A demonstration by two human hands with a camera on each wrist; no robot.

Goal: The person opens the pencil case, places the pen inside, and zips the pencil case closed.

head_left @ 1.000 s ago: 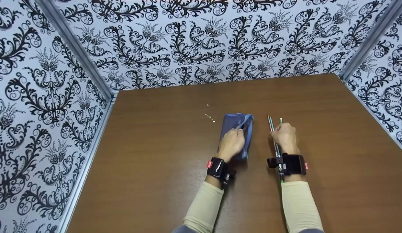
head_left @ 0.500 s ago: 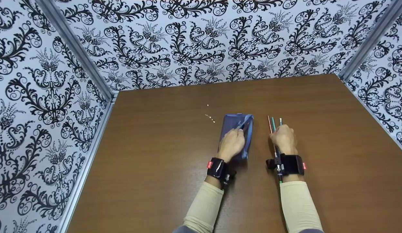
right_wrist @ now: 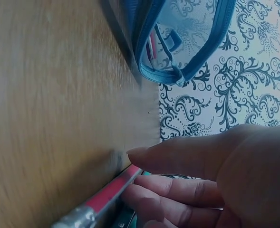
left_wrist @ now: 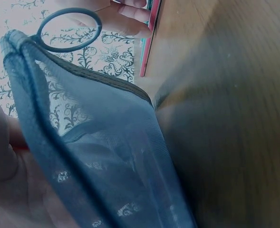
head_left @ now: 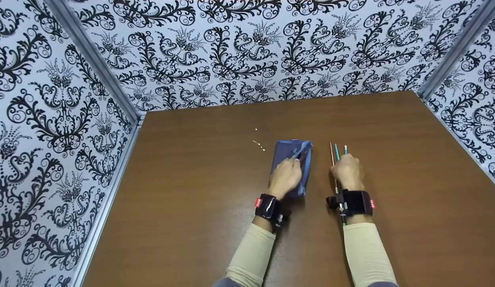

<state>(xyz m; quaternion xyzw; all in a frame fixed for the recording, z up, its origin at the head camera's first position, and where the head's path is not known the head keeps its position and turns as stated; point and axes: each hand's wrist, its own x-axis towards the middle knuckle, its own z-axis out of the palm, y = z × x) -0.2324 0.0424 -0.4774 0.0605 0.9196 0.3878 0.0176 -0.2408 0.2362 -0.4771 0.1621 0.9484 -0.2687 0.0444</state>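
My left hand (head_left: 286, 176) holds the blue mesh zip pouch (head_left: 282, 150) by its open side, with the mouth gaping towards the right. Something thin and reddish shows inside the pouch in the right wrist view. To its right, my right hand (head_left: 348, 169) is low over several pencils lying on the table. In the right wrist view, thumb and fingers close about a red pencil (right_wrist: 110, 191) with a silver end. A teal pencil (head_left: 336, 150) lies next to it, and a pencil with a white eraser (head_left: 345, 149) pokes out beyond the knuckles. The palm hides the pencils' middles.
The brown wooden table (head_left: 183, 191) is bounded by patterned walls (head_left: 247, 52) at the back and sides. Several tiny bright specks (head_left: 258, 144) show on it left of the pouch. A ring pull (left_wrist: 69, 29) hangs at the pouch's zip.
My right hand has shifted slightly left and nearer me, and the tips of the red and teal pencils have spread apart. My left hand and the pouch have stayed in place.
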